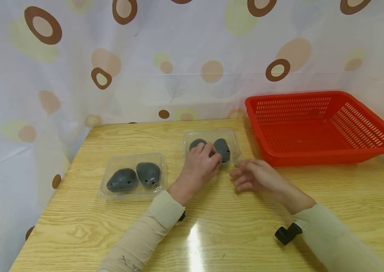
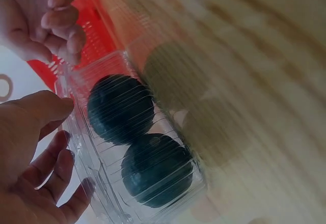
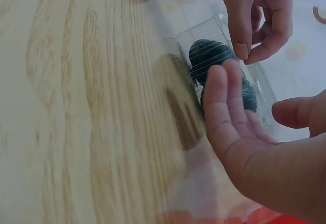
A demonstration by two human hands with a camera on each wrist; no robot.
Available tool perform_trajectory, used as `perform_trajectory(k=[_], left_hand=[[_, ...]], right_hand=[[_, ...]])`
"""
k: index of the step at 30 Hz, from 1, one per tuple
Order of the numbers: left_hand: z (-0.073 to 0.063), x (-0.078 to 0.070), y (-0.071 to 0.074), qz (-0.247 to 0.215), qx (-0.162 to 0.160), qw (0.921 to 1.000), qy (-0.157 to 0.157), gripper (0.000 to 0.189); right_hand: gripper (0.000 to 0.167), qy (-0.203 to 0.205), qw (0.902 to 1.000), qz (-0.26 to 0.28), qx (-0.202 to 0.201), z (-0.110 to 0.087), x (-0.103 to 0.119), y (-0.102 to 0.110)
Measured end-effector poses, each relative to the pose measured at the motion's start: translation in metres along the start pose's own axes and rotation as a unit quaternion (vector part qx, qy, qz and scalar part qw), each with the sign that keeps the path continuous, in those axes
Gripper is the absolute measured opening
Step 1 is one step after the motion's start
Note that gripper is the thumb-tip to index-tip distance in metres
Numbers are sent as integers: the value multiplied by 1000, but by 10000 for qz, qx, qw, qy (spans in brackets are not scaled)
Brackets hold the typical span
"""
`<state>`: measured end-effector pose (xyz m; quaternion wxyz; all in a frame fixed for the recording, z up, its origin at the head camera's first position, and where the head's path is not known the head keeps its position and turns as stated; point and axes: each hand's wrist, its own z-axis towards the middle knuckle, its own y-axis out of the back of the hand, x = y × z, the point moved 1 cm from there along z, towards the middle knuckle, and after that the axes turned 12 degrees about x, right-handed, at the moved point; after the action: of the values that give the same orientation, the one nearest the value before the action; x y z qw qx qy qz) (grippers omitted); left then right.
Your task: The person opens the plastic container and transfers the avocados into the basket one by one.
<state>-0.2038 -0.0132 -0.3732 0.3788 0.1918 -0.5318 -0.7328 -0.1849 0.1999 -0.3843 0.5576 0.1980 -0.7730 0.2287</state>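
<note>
My left hand (image 1: pixel 201 163) bends over a clear plastic box (image 1: pixel 234 145), fingertips along its upper edge. Inside this box are two smooth, dark rounded pieces (image 1: pixel 222 148), partly hidden by the hand. In the left wrist view they look nearly black behind ribbed plastic (image 2: pixel 120 109). Just right of the box, my right hand (image 1: pixel 258 177) hovers with loosely bent fingers and nothing in its grasp. Farther left lies a second clear box (image 1: pixel 110 166), holding two similar dark grey pieces (image 1: pixel 123 179) with small dark holes or spots.
A red plastic basket (image 1: pixel 318 154) with slotted sides stands at the back right of the wooden table (image 1: pixel 239 234). Behind the table hangs a white sheet (image 1: pixel 178 87) patterned with brown and yellow circles. A black wrist device (image 1: pixel 288 233) sits under the right sleeve.
</note>
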Motion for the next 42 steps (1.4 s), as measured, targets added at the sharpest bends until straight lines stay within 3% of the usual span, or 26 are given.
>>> perform_trajectory(k=[4,8,14,24,35,42], left_hand=[[2,-2,-3,76,-62,9999,31,6],[2,-3,-5,139,-104,9998,73,3],[3,-3,-3,311,80,9995,67,9],[11,-9,0,903,379,9951,141,3],[12,-14,2,1417,192,9895,-215,5],[9,-16,-1,1799,-57,9832,-319,10]], right_hand=[[26,165,9967,788,60,7,-2,2],[23,189,9945,1034,1,10,-3,2],[24,193,9941,1066,-109,12,-5,4],[21,301,9940,990,-355,15,-10,5],[21,138,9964,762,-345,8,-11,1],[19,251,9967,664,-406,6,-12,-1]])
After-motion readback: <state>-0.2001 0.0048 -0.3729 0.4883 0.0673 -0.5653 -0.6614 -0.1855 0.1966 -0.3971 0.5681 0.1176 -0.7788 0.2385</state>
